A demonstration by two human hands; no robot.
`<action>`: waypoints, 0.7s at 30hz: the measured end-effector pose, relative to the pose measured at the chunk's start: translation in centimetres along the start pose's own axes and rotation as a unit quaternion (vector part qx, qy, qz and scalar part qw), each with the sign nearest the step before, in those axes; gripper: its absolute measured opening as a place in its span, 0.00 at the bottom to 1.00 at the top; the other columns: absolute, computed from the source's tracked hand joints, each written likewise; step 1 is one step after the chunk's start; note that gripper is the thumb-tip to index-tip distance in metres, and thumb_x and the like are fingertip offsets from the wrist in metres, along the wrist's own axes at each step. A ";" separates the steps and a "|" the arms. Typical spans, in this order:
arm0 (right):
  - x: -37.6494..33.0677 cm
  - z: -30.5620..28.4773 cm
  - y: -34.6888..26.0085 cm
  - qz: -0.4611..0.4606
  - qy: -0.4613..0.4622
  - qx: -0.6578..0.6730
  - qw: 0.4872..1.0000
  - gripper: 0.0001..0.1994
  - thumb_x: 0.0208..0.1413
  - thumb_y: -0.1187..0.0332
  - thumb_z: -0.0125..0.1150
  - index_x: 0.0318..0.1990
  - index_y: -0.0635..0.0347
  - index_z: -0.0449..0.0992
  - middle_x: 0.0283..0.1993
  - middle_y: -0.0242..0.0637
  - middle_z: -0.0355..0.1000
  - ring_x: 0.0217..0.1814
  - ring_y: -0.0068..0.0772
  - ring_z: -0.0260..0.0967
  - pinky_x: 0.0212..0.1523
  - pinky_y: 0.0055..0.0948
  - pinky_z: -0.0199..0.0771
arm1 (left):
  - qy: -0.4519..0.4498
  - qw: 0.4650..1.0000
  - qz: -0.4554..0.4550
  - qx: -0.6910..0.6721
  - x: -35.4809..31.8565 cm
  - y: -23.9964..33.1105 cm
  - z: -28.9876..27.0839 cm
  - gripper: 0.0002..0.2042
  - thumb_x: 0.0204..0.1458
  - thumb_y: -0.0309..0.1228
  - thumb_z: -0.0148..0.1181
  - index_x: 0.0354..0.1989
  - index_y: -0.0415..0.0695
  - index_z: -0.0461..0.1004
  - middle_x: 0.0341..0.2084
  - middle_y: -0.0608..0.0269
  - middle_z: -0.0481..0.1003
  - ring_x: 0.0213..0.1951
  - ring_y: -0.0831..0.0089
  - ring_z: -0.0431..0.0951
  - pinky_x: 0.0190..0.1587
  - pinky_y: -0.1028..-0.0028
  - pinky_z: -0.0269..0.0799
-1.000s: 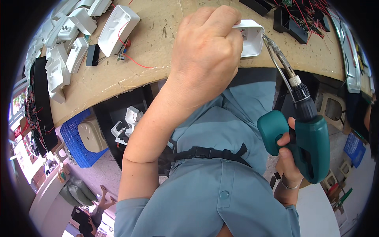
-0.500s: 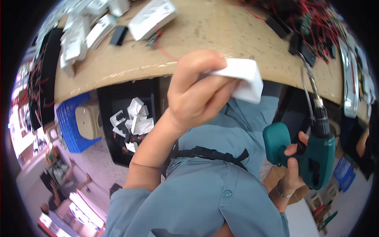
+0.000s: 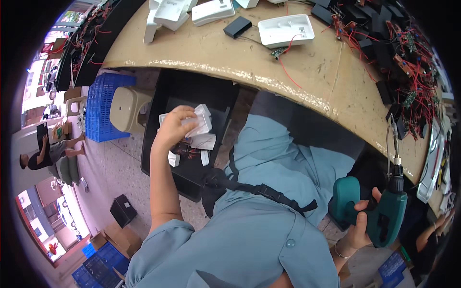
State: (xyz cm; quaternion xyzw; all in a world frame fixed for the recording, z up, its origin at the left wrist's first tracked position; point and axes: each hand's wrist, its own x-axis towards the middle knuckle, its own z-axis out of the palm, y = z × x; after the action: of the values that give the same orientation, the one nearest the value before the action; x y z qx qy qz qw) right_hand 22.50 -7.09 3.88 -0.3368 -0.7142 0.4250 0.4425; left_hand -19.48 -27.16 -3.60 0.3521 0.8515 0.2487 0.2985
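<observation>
My left hand [image 3: 176, 128] reaches down into a black plastic tray [image 3: 180, 185] below the table's edge. Its fingers are curled on a white plastic case [image 3: 203, 120], just above other white plastic pieces [image 3: 203, 141] and some red wires lying in the tray. At my right side, my right hand [image 3: 357, 232] is wrapped around a dark green cordless drill [image 3: 394, 211]. The drill's long bit [image 3: 395, 139] points away from me, close to the table edge. Part of the grip is hidden by the fingers.
Across the table [image 3: 230, 62] lie an open white case [image 3: 286, 30], a black box [image 3: 237, 27] and a small circuit board [image 3: 278, 53] with a red wire. Black boxes and tangled red wires [image 3: 408, 62] pile up at right. A stool [image 3: 127, 109] and blue crate [image 3: 101, 108] stand left.
My left hand has moved left and down from in front of the table into the tray with the white case. The right hand still holds the drill. My view has turned left.
</observation>
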 end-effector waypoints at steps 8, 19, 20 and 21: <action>0.3 0.6 -0.3 0.034 0.032 0.004 0.999 0.28 0.47 0.72 0.60 0.56 0.74 0.59 0.51 0.56 0.67 0.30 0.27 0.67 0.33 0.24 0.68 | 0.025 0.956 0.273 -0.109 3.8 14.4 -1.4 0.08 0.50 0.21 0.56 0.38 0.36 0.74 0.28 0.61 0.73 0.32 0.76 0.74 0.33 0.77 0.69; 0.1 0.5 0.4 0.054 0.034 0.014 0.998 0.28 0.46 0.73 0.60 0.56 0.73 0.60 0.49 0.54 0.67 0.30 0.26 0.67 0.32 0.23 0.69 | 0.218 0.860 0.433 0.162 15.9 20.4 2.1 0.10 0.48 0.27 0.56 0.39 0.40 0.74 0.33 0.55 0.74 0.36 0.59 0.74 0.39 0.66 0.69; 0.2 0.5 0.4 0.063 0.040 0.022 0.997 0.28 0.47 0.73 0.60 0.56 0.73 0.60 0.49 0.54 0.67 0.30 0.26 0.67 0.32 0.23 0.69 | 0.208 0.857 0.456 0.117 15.8 20.8 2.5 0.09 0.46 0.26 0.56 0.37 0.41 0.75 0.31 0.56 0.74 0.37 0.60 0.75 0.38 0.64 0.70; 0.2 0.6 0.5 0.072 0.046 0.030 0.996 0.28 0.47 0.72 0.60 0.56 0.73 0.60 0.49 0.54 0.68 0.30 0.26 0.68 0.32 0.22 0.69 | 0.194 0.862 0.460 0.087 15.2 21.1 3.1 0.07 0.45 0.25 0.55 0.34 0.41 0.74 0.30 0.56 0.74 0.35 0.60 0.75 0.36 0.66 0.70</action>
State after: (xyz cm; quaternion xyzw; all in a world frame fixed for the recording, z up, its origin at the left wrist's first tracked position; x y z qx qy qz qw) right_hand 21.95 -6.92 3.37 -0.3927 -0.6543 0.4609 0.4529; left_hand -16.50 -1.87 2.54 0.6727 0.6517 0.3463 -0.0528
